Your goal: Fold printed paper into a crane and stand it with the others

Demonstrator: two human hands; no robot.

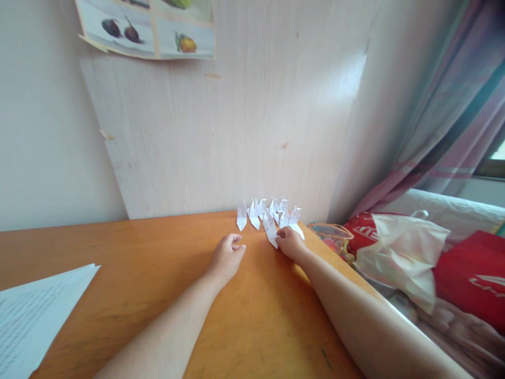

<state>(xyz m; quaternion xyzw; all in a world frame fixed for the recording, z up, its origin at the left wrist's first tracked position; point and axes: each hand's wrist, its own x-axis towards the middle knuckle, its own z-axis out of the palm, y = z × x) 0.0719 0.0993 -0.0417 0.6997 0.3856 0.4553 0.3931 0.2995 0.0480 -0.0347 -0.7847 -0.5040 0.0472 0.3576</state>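
We see our right hand (291, 243) at one folded white paper piece (270, 229); its fingers touch the lower end, but we cannot tell if they are closed on it. This piece is on the wooden desk (244, 316), in front of the other folded papers (254, 215), which stand near the pale board (221, 131). Our left hand (229, 256) is above the desk, holding nothing, with thumb and fingers apart.
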